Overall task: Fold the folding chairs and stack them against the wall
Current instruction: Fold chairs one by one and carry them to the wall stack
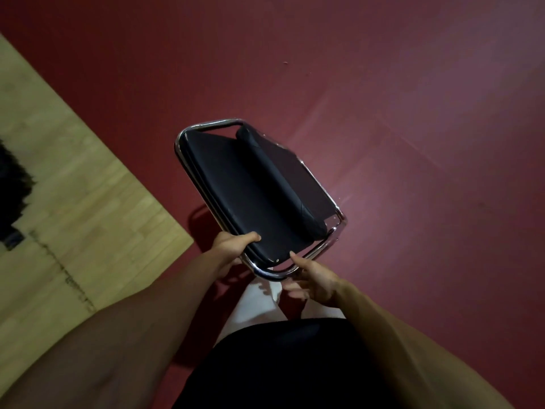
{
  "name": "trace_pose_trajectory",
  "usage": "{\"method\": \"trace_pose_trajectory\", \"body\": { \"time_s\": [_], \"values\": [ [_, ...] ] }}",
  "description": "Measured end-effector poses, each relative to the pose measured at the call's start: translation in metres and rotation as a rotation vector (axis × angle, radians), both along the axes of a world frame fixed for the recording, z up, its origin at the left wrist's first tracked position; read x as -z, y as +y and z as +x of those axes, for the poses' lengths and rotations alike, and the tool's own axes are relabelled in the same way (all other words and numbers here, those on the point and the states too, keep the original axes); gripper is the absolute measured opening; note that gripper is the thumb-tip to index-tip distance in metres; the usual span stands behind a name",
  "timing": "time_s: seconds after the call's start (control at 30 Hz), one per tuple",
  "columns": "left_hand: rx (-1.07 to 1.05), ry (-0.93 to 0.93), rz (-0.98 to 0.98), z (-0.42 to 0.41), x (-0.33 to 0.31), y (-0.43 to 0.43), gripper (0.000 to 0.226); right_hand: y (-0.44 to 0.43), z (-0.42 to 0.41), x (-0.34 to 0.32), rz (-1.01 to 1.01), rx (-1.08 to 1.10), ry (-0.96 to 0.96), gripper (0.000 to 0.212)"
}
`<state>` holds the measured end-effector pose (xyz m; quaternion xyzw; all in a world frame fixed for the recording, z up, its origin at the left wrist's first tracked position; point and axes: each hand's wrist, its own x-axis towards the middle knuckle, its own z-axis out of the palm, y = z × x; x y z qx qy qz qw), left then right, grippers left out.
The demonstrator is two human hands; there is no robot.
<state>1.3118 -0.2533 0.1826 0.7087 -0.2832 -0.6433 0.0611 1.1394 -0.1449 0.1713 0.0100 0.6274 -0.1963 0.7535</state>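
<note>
Folding chair (236,184): black padded seat in a chrome tube frame, tilted over the red floor (413,113), just ahead of our legs.
Left grip (233,246): curled round the seat's near left edge, thumb on top.
Right grip (312,278): thumb touches the seat's near edge, fingers under the chrome tube; we cannot tell if it closes.
Left side: wood-look flooring (73,187).

One folding chair (253,190), two hands (231,250) (314,280), two bare forearms (141,314) (395,335), one wooden floor strip (88,208)
</note>
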Motion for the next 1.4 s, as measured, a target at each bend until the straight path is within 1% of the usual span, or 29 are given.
{"method": "trace_pose_trajectory", "body": {
  "time_s": [0.07,0.1,0.17,0.27,0.3,0.4,0.47,0.53,0.63,0.77,0.8,0.9,1.0,1.03,1.13,1.2,1.27,1.3,1.4],
  "values": [
    [-0.009,-0.012,-0.009,0.010,0.000,0.027,0.024,0.026,-0.004,0.000,-0.030,-0.150,0.135,0.046],
    [-0.010,-0.032,-0.019,0.013,-0.002,0.041,0.021,0.039,-0.010,0.004,-0.047,-0.235,0.221,0.049],
    [-0.033,-0.063,-0.049,0.016,-0.008,0.074,0.016,0.066,-0.020,0.009,-0.100,-0.340,0.363,0.044],
    [-0.082,-0.063,-0.048,0.022,-0.012,0.116,0.015,0.093,-0.031,0.016,-0.136,-0.306,0.472,0.035],
    [-0.103,-0.062,-0.040,0.024,-0.015,0.142,0.015,0.112,-0.030,0.018,-0.162,-0.302,0.495,0.033],
    [-0.170,-0.048,-0.034,0.027,-0.012,0.188,0.014,0.138,-0.031,0.021,-0.256,-0.369,0.626,0.025],
    [-0.219,-0.053,-0.030,0.030,-0.009,0.218,0.013,0.153,-0.031,0.024,-0.282,-0.430,0.693,0.026],
    [-0.241,-0.063,-0.017,0.037,-0.006,0.248,0.016,0.168,-0.025,0.028,-0.297,-0.466,0.707,0.028],
    [-0.294,-0.044,0.021,0.047,-0.009,0.282,0.017,0.183,-0.010,0.027,-0.319,-0.480,0.717,0.038],
    [-0.299,-0.017,0.058,0.077,-0.006,0.321,0.033,0.201,0.019,0.044,-0.307,-0.519,0.685,0.065],
    [-0.308,-0.012,0.056,0.087,-0.003,0.329,0.035,0.204,0.027,0.050,-0.306,-0.543,0.684,0.068],
    [-0.318,0.024,0.062,0.122,0.002,0.356,0.039,0.217,0.068,0.044,-0.316,-0.608,0.706,0.063],
    [-0.340,0.083,0.056,0.162,0.005,0.380,0.027,0.232,0.116,0.041,-0.283,-0.685,0.711,0.049],
    [-0.343,0.099,0.056,0.167,0.007,0.384,0.027,0.235,0.121,0.041,-0.270,-0.706,0.721,0.046],
    [-0.283,0.124,0.056,0.226,0.013,0.410,0.037,0.254,0.177,0.047,-0.252,-0.725,0.759,0.044],
    [-0.261,0.126,0.064,0.261,0.015,0.426,0.039,0.265,0.209,0.050,-0.246,-0.720,0.726,0.039],
    [-0.273,0.099,0.070,0.293,0.013,0.435,0.040,0.271,0.241,0.052,-0.243,-0.736,0.675,0.044],
    [-0.290,0.073,0.076,0.313,0.014,0.443,0.044,0.277,0.262,0.052,-0.249,-0.764,0.658,0.047],
    [-0.317,0.029,0.095,0.352,0.011,0.460,0.051,0.292,0.299,0.051,-0.267,-0.848,0.651,0.051]
  ]
}}
